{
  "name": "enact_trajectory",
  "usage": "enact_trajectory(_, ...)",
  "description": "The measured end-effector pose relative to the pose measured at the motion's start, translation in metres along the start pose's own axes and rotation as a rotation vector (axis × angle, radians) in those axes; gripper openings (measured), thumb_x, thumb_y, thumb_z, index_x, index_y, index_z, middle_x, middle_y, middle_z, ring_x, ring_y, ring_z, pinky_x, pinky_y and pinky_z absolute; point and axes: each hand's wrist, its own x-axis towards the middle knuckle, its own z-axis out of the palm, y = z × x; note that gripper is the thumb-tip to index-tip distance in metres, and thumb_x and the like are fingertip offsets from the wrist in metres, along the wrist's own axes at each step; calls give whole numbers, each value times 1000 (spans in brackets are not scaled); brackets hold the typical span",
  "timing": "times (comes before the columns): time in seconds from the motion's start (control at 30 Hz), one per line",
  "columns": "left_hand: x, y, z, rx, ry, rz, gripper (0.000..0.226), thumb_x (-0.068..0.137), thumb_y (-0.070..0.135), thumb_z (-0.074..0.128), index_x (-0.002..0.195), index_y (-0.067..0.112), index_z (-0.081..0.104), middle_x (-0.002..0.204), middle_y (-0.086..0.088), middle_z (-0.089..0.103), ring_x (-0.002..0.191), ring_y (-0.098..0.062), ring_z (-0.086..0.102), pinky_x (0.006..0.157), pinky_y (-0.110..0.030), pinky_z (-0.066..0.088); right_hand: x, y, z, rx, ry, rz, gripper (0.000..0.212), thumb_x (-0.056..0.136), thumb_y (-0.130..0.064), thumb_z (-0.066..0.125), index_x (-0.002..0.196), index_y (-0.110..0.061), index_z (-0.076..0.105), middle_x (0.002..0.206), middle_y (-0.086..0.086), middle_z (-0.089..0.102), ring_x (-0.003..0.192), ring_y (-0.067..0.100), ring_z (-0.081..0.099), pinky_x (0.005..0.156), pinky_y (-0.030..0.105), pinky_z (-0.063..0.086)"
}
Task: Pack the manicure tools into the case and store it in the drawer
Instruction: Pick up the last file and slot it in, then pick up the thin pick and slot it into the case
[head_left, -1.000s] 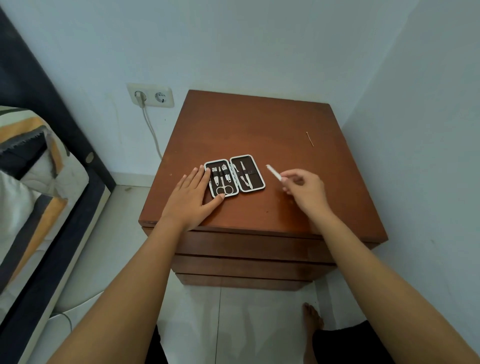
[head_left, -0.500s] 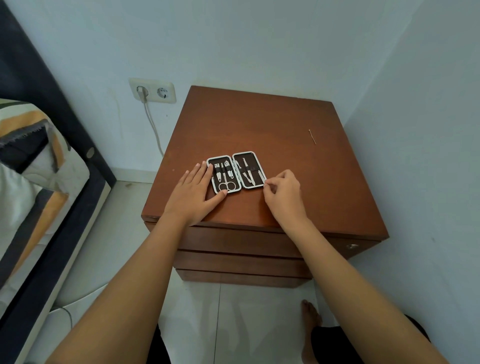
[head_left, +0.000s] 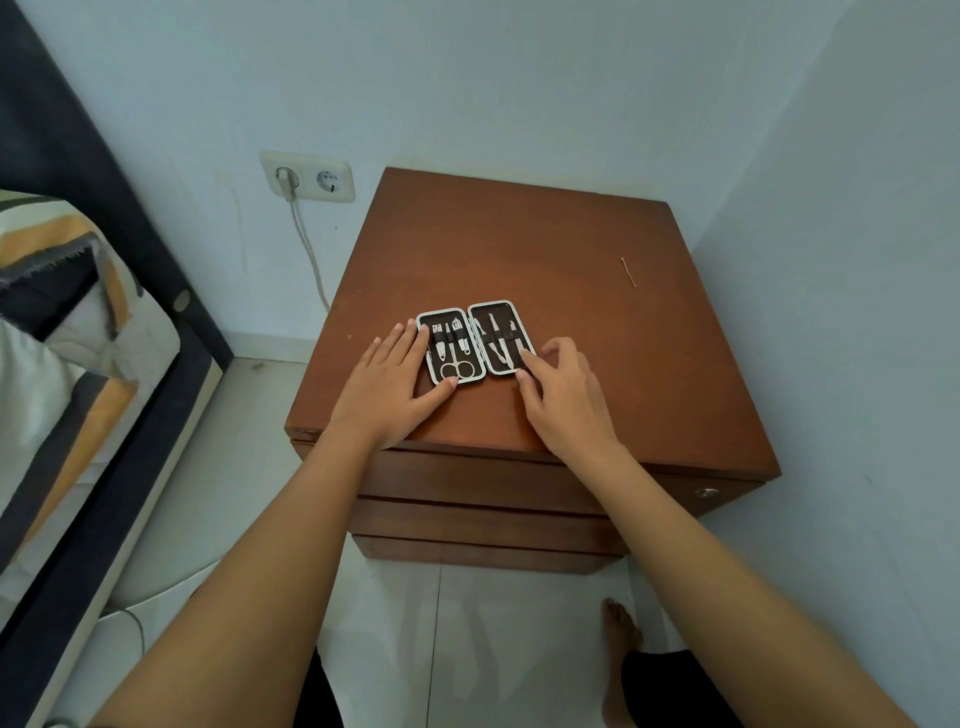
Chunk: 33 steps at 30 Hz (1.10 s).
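- The left hand (head_left: 387, 384) was laid flat with fingers spread, its fingertips and thumb pressed against the left edge of the case (head_left: 475, 342); nothing was gripped.
- The right hand (head_left: 563, 397) was held loosely uncurled, its fingertips (head_left: 525, 356) set on the lower right corner of the case, over the tools there; nothing was enclosed.
- The case was seen lying unfolded on the desk (head_left: 545, 249), near its front edge, with scissors (head_left: 456, 364) strapped into the left half.
- A thin pin (head_left: 628, 272) was seen well apart, toward the right rear.
- The drawer (head_left: 467, 480) below was seen closed.
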Motion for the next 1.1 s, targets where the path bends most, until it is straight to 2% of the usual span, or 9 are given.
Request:
enact_trajectory(0.1, 0, 1, 0, -7, -4, -4, 84, 84, 65, 19, 150, 17, 4, 159, -1, 2, 146, -12, -2, 117, -30, -4, 3, 3, 2, -33, -27, -3, 36, 95, -29, 43, 125, -12, 54, 117, 10, 48, 101, 27, 49, 81, 41, 46)
enact_trajectory(0.23, 0, 1, 0, -3, 2, -1, 80, 88, 64, 23, 150, 17, 4, 159, -2, 2, 146, -12, -3, 116, -29, -5, 12, 6, 4, -105, -71, -25, 39, 96, -34, 39, 129, -17, 51, 119, 9, 48, 101, 28, 47, 80, 40, 43)
enact_trajectory(0.33, 0, 0, 1, 1, 3, -1, 84, 83, 66, 18, 150, 18, 4, 159, -1, 2, 146, -11, -3, 115, -28, -5, 17, 14, 2, -31, -38, -36, 36, 96, -34, 39, 125, -18, 55, 118, 9, 49, 102, 27, 47, 83, 39, 42)
enact_trajectory(0.47, 0, -2, 2, -3, 13, 2, 91, 77, 72, 9, 150, 19, 3, 159, 1, 1, 145, -10, -4, 114, -26, -7, 39, 46, -2, 85, 59, 105, 38, 96, -30, 40, 127, -12, 53, 122, 12, 50, 113, 27, 46, 95, 39, 38)
enact_trajectory(0.53, 1, -2, 2, 4, 17, 2, 91, 76, 72, 8, 150, 20, 2, 159, 2, 0, 145, -8, -5, 113, -25, -8, 56, 69, -4, 62, 71, 193, 39, 96, -29, 41, 129, -10, 51, 128, 14, 49, 119, 30, 44, 100, 42, 36)
enact_trajectory(0.67, 3, -2, 3, 5, 24, 4, 90, 76, 73, 8, 150, 21, 1, 159, 3, -1, 144, -7, -5, 113, -24, -9, 92, 107, -7, -51, -26, 324, 52, 96, -36, 37, 142, -11, 32, 153, 12, 26, 142, 28, 20, 114, 44, 21)
enact_trajectory(0.73, 3, -3, 3, 4, 25, 4, 90, 76, 72, 9, 150, 21, 1, 159, 3, 0, 144, -6, -5, 113, -24, -9, 108, 119, -7, -91, -116, 362, 59, 97, -42, 31, 146, -10, 20, 158, 10, 13, 146, 25, 9, 118, 42, 12)
enact_trajectory(0.87, 2, -3, 3, 1, 30, 2, 89, 77, 72, 11, 150, 22, 3, 159, 4, 1, 144, -5, -4, 113, -23, -9, 119, 126, -4, -150, -236, 352, 61, 98, -43, 22, 147, -7, 12, 159, 11, 8, 146, 25, 6, 119, 42, 5)
enact_trajectory(1.1, 1, -1, 2, 9, 13, -5, 90, 76, 73, 10, 150, 21, 4, 159, 2, 3, 145, -8, -3, 115, -26, -6, 70, 101, -5, -155, -240, 241, 56, 100, -36, 21, 147, -8, 12, 159, 9, 10, 146, 22, 7, 119, 40, 5)
